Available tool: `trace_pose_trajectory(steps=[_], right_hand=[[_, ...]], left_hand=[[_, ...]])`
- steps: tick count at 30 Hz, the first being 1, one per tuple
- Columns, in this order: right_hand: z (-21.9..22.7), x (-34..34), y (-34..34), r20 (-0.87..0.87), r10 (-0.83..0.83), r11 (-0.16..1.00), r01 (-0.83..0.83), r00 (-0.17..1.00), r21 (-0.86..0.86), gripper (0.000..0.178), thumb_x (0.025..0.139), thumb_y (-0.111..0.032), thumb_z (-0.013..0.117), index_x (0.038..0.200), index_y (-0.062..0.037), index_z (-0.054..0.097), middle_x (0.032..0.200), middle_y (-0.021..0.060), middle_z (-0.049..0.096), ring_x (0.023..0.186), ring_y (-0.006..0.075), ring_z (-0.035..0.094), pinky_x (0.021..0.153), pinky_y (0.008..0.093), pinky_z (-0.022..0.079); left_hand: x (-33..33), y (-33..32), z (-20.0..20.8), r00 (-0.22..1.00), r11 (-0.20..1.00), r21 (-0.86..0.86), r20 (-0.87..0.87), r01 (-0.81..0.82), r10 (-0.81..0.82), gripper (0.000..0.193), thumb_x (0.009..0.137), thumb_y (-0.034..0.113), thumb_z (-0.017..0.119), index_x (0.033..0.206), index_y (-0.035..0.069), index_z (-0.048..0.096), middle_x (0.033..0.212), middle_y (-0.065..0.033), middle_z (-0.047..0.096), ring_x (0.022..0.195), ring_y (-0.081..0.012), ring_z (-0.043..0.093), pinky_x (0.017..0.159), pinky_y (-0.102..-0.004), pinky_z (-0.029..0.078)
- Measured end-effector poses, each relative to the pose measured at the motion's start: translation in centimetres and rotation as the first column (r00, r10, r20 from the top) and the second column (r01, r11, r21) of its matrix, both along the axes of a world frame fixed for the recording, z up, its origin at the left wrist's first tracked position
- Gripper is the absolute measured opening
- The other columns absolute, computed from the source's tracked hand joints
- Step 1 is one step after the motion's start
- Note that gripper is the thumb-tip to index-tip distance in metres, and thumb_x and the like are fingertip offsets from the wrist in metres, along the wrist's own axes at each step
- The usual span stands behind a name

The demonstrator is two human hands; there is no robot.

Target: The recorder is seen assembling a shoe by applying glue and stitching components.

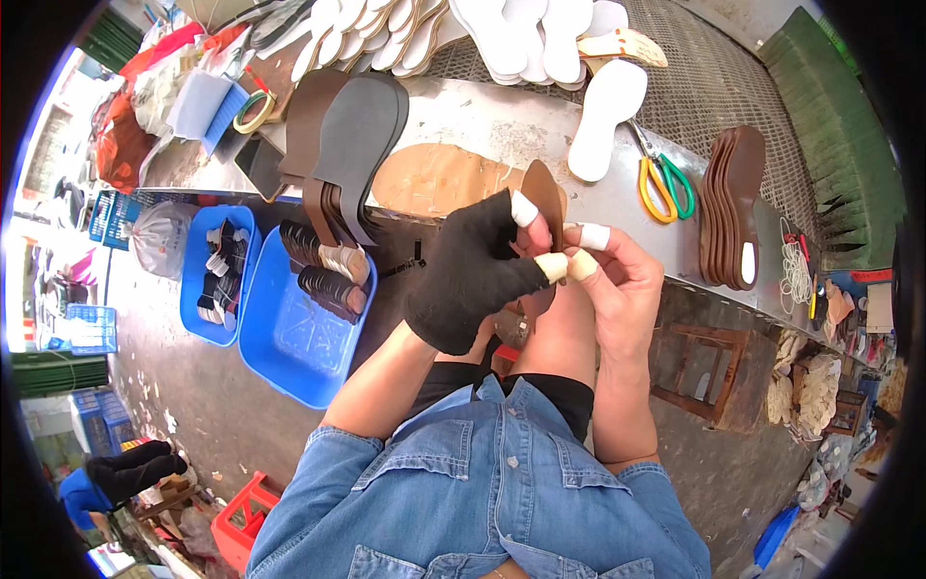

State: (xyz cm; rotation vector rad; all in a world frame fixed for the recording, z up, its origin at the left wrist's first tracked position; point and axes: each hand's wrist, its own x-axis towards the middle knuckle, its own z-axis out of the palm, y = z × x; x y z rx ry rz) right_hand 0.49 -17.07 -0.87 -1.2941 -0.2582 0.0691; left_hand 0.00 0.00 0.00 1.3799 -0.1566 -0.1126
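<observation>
My left hand (473, 270), in a black fingerless glove with taped fingertips, grips a thin brown insole (546, 193) held on edge above my lap. Bare except for tape on the fingertips, my right hand (622, 280) pinches the same insole's edge with thumb and forefinger, close to my left thumb. Part of the insole is hidden behind the fingers. Beyond my hands, a tan sole-shaped board (439, 179) lies on the metal bench (449, 101). To its left are grey and brown insoles (357, 125) in an overlapping pile, their heel ends hanging over the bench edge.
Scissors (657, 188) with yellow and green handles lie beside a white insole (608, 116). Stacked brown insoles (738, 193) stand at right, white ones (386, 34) at the back. Blue bins (304, 352) with strap bundles and a red stool (241, 521) are left. Another person (92, 492) bends lower left.
</observation>
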Motion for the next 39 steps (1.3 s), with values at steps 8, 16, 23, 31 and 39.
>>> trace_pose_trajectory(steps=[8,16,23,31,39], right_hand=[[-0.4,0.2,-0.1,0.003,0.105,0.977,-0.103,0.995,0.189,0.022,0.081,0.004,0.065,0.103,0.0062,0.063,0.092,0.0095,0.065,0.087,0.0145,0.063,0.079,0.0274,0.051],[-0.3,0.5,-0.1,-0.031,0.174,0.973,-0.167,0.984,0.158,0.023,0.078,0.006,0.067,0.1,0.0059,0.063,0.09,0.0075,0.065,0.084,0.0131,0.063,0.077,0.0255,0.05],[-2.7,1.2,0.1,-0.103,-0.129,0.99,0.135,0.986,0.047,0.017,0.083,-0.002,0.062,0.1,-0.0011,0.061,0.087,0.0012,0.063,0.076,0.0065,0.058,0.068,0.0207,0.047],[-4.5,4.3,-14.7,-0.338,-0.505,0.718,0.603,0.795,0.346,0.039,0.087,-0.019,0.054,0.121,0.0017,0.052,0.119,0.0126,0.058,0.108,0.0254,0.057,0.094,0.0404,0.047],[-0.2,0.7,-17.9,-0.28,-0.667,0.613,0.723,0.69,0.32,0.036,0.09,-0.022,0.054,0.117,0.0018,0.053,0.117,0.0127,0.057,0.105,0.0252,0.057,0.092,0.0402,0.047]], left_hand=[[-0.2,0.1,0.4,0.992,0.997,-0.059,-0.115,-0.052,0.045,0.018,0.073,-0.003,0.071,0.081,0.005,0.056,0.079,-0.0009,0.06,0.073,-0.0078,0.057,0.065,-0.0229,0.047],[-0.5,0.1,0.0,0.999,0.999,-0.002,-0.027,-0.04,0.04,0.015,0.075,0.001,0.07,0.084,0.004,0.057,0.076,0.0001,0.057,0.072,-0.0061,0.054,0.063,-0.0217,0.044],[-0.7,-0.5,-1.8,0.948,0.941,-0.128,-0.081,-0.315,0.306,0.01,0.084,0.007,0.059,0.093,0.004,0.056,0.08,0.0005,0.056,0.074,-0.0086,0.054,0.067,-0.0234,0.045],[-3.1,14.8,-2.7,0.877,0.704,-0.556,-0.106,-0.443,0.468,0.036,0.091,0.02,0.05,0.12,0.0,0.051,0.114,-0.0134,0.059,0.099,-0.0221,0.06,0.085,-0.0332,0.049],[6.2,20.5,0.0,0.895,0.895,0.087,-0.053,-0.437,0.442,0.021,0.092,0.016,0.052,0.111,0.008,0.057,0.096,-0.0001,0.059,0.085,-0.0078,0.057,0.074,-0.021,0.046]])
